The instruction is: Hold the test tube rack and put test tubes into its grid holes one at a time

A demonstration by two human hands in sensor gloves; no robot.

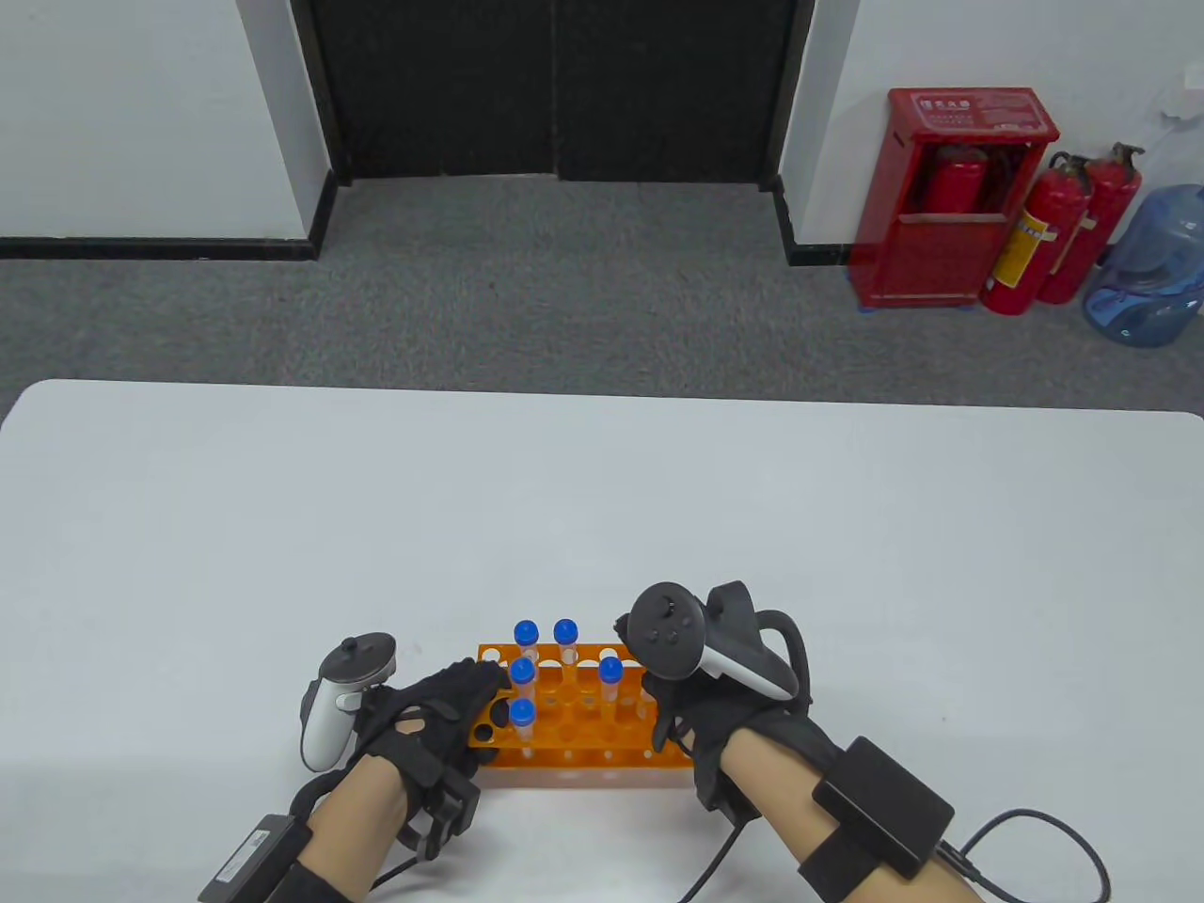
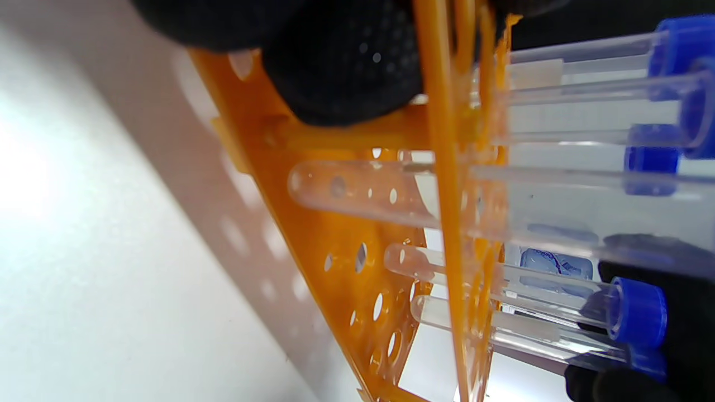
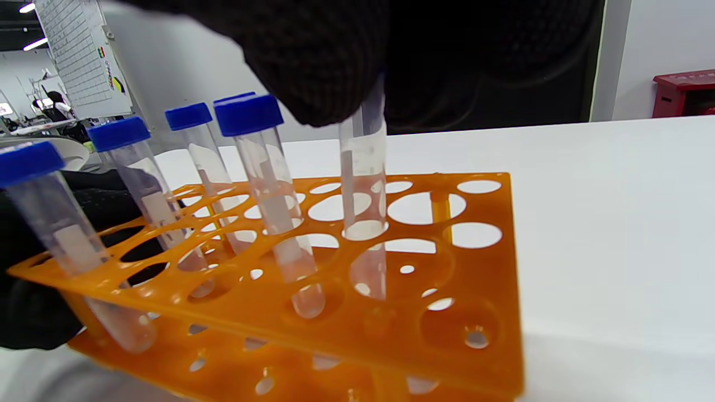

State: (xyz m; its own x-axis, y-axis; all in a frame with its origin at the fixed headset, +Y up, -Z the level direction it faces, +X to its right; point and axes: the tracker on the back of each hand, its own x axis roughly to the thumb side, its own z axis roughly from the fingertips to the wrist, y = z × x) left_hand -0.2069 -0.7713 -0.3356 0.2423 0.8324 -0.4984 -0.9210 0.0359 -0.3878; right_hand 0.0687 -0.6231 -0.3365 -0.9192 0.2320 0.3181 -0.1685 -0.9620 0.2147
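Note:
An orange test tube rack [image 1: 583, 752] stands near the table's front edge, with several blue-capped clear tubes [image 1: 523, 673] upright in its left half. My left hand [image 1: 470, 701] grips the rack's left end; in the left wrist view its fingers [image 2: 341, 67] press on the rack [image 2: 313, 234]. My right hand [image 1: 673, 701] is over the rack's right end. In the right wrist view it [image 3: 335, 72] pinches the top of a test tube [image 3: 363, 167], which stands upright through a top hole of the rack [image 3: 475, 312], its rounded bottom between the plates.
The white table [image 1: 602, 508] stretches far beyond the rack. Holes on the rack's right side [image 3: 475, 234] hold nothing. On the floor at the back right stand a red extinguisher cabinet [image 1: 950, 198] and a water bottle [image 1: 1152, 268]. Cables trail from my wrists.

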